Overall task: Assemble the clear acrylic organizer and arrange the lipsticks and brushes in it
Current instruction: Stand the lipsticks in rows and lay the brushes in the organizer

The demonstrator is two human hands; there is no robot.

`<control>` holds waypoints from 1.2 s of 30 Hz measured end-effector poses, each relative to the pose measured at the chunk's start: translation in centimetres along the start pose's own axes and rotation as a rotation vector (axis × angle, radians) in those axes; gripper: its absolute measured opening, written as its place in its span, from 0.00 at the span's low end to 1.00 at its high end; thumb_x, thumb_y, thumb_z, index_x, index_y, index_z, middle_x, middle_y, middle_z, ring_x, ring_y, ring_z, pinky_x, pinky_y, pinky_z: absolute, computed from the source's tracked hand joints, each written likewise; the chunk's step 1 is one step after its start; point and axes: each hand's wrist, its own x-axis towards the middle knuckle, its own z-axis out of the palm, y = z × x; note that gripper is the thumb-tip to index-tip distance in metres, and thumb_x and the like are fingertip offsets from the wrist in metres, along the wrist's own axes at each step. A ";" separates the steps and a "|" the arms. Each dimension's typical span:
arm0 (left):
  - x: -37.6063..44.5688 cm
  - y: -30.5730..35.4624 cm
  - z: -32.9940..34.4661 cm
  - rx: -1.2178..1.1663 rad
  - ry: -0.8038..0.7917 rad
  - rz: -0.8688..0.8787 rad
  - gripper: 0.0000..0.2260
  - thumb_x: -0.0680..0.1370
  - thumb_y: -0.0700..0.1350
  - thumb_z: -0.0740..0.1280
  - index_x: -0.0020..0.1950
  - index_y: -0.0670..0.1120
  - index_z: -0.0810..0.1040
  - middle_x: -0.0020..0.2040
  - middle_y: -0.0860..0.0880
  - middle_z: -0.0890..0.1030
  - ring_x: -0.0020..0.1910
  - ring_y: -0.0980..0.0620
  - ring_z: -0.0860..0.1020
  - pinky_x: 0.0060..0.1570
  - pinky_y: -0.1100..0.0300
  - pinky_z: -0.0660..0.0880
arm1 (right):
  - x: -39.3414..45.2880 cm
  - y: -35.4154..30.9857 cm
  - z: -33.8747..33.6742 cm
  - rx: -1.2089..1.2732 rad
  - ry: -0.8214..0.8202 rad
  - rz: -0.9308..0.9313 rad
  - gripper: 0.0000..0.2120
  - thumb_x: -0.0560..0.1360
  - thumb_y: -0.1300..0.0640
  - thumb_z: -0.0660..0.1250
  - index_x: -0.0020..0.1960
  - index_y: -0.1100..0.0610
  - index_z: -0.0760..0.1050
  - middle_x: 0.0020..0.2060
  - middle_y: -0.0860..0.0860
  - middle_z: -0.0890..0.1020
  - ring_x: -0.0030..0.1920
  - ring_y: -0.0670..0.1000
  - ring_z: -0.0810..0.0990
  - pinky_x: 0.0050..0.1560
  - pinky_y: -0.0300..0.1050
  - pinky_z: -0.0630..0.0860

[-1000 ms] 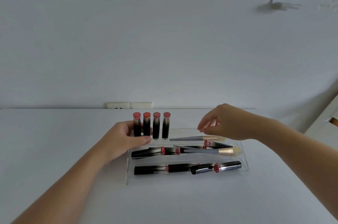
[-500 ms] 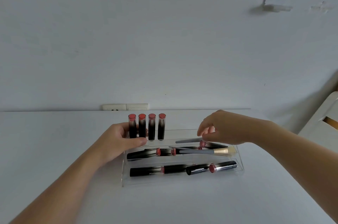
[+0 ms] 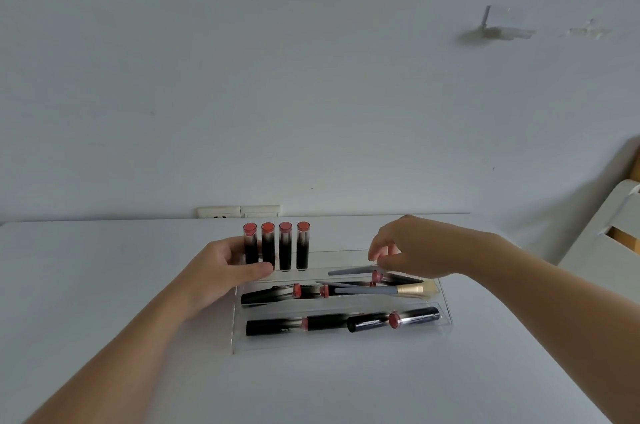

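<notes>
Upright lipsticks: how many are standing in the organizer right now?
4, side by side in the organizer's back-left row: lipsticks at. The left hand touches the leftmost; none seem hidden.

Clear glossy acrylic organizer (image 3: 341, 344), shiny black lipsticks (image 3: 277, 328), matt white table (image 3: 104, 268)

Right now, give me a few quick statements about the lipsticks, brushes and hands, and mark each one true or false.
1. Four lipsticks stand upright at the back left of the clear organizer. True.
2. The left hand rests flat on the table, away from the organizer. False: it is at the organizer's back left corner, by the upright lipsticks.
3. The gold-ferruled brush lies flat in the organizer. True.
4. The front row is empty. False: lipsticks lie in it.
5. The right hand is over the organizer's back right. True.
</notes>
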 end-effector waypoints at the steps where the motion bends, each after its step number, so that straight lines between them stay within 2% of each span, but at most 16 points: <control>1: -0.1 0.1 -0.2 -0.016 0.004 0.004 0.20 0.63 0.63 0.76 0.54 0.63 0.84 0.53 0.57 0.86 0.53 0.59 0.83 0.58 0.56 0.74 | -0.2 -0.1 -0.1 0.005 0.017 0.001 0.09 0.80 0.50 0.63 0.56 0.41 0.81 0.42 0.33 0.76 0.46 0.34 0.76 0.45 0.32 0.69; 5: -0.5 0.4 -1.0 -0.079 0.037 -0.003 0.21 0.62 0.60 0.78 0.54 0.61 0.84 0.54 0.54 0.86 0.53 0.54 0.84 0.59 0.55 0.76 | -0.7 0.0 -0.6 0.018 0.039 0.044 0.12 0.78 0.55 0.61 0.50 0.40 0.80 0.44 0.40 0.80 0.43 0.44 0.81 0.47 0.43 0.78; 8: -1.1 0.3 -1.0 -0.053 0.052 0.002 0.22 0.61 0.59 0.79 0.54 0.63 0.83 0.54 0.57 0.86 0.53 0.57 0.84 0.55 0.59 0.75 | -0.6 0.3 -0.5 0.026 0.001 0.055 0.14 0.79 0.57 0.59 0.48 0.39 0.79 0.42 0.41 0.80 0.32 0.37 0.77 0.36 0.35 0.70; 10: -1.5 0.2 -0.8 -0.029 0.046 0.003 0.20 0.63 0.57 0.80 0.55 0.64 0.83 0.55 0.58 0.86 0.53 0.59 0.84 0.55 0.61 0.75 | -0.5 0.4 -0.3 0.049 0.001 0.066 0.14 0.79 0.57 0.59 0.48 0.39 0.79 0.41 0.41 0.81 0.30 0.34 0.75 0.35 0.32 0.67; 13: -1.4 -0.1 -0.4 0.008 0.069 -0.008 0.17 0.70 0.48 0.80 0.56 0.61 0.84 0.55 0.59 0.86 0.53 0.61 0.83 0.59 0.58 0.74 | -0.5 0.3 -0.3 0.070 0.000 0.075 0.14 0.78 0.57 0.60 0.46 0.39 0.79 0.42 0.40 0.80 0.33 0.36 0.77 0.36 0.31 0.68; 17: -1.3 -0.4 -0.2 0.056 0.068 -0.027 0.17 0.72 0.48 0.79 0.60 0.56 0.83 0.56 0.61 0.85 0.55 0.61 0.82 0.64 0.54 0.74 | -0.3 0.1 -0.4 0.022 -0.023 0.075 0.15 0.79 0.58 0.59 0.48 0.41 0.80 0.47 0.40 0.80 0.46 0.41 0.78 0.43 0.34 0.70; 19: -1.4 -0.5 -0.2 0.065 0.072 -0.026 0.17 0.72 0.48 0.78 0.60 0.56 0.82 0.56 0.61 0.85 0.56 0.60 0.82 0.64 0.53 0.74 | -0.1 -0.1 -0.4 -0.010 -0.017 0.072 0.15 0.79 0.59 0.59 0.47 0.42 0.80 0.46 0.39 0.78 0.44 0.39 0.76 0.41 0.33 0.68; 23: -1.4 -0.8 -0.2 0.064 0.073 -0.019 0.17 0.73 0.48 0.78 0.60 0.55 0.82 0.56 0.60 0.85 0.56 0.59 0.83 0.64 0.52 0.74 | 0.0 -0.4 -0.8 -0.013 -0.009 0.072 0.16 0.77 0.60 0.58 0.42 0.43 0.78 0.43 0.41 0.79 0.38 0.41 0.76 0.36 0.35 0.67; 28: -1.2 -1.1 -0.3 0.068 0.075 -0.016 0.16 0.73 0.47 0.78 0.59 0.56 0.83 0.55 0.58 0.86 0.55 0.58 0.83 0.63 0.53 0.75 | 0.5 -0.4 -0.6 -0.081 -0.089 0.099 0.17 0.79 0.60 0.57 0.44 0.43 0.79 0.49 0.41 0.79 0.46 0.41 0.74 0.41 0.35 0.65; 33: -1.1 -1.2 -0.3 0.062 0.068 -0.010 0.15 0.72 0.48 0.79 0.57 0.58 0.84 0.55 0.59 0.86 0.54 0.60 0.83 0.60 0.56 0.74 | 0.5 -0.3 -0.4 -0.080 -0.090 0.129 0.18 0.80 0.59 0.56 0.46 0.43 0.81 0.52 0.42 0.80 0.51 0.45 0.75 0.50 0.42 0.69; 36: -1.1 -1.2 -0.3 0.074 0.070 -0.003 0.15 0.72 0.49 0.79 0.57 0.60 0.83 0.54 0.60 0.86 0.54 0.60 0.83 0.59 0.57 0.74 | 0.5 -0.2 -0.4 -0.099 -0.081 0.138 0.18 0.80 0.58 0.56 0.46 0.42 0.81 0.51 0.43 0.80 0.47 0.42 0.75 0.46 0.40 0.70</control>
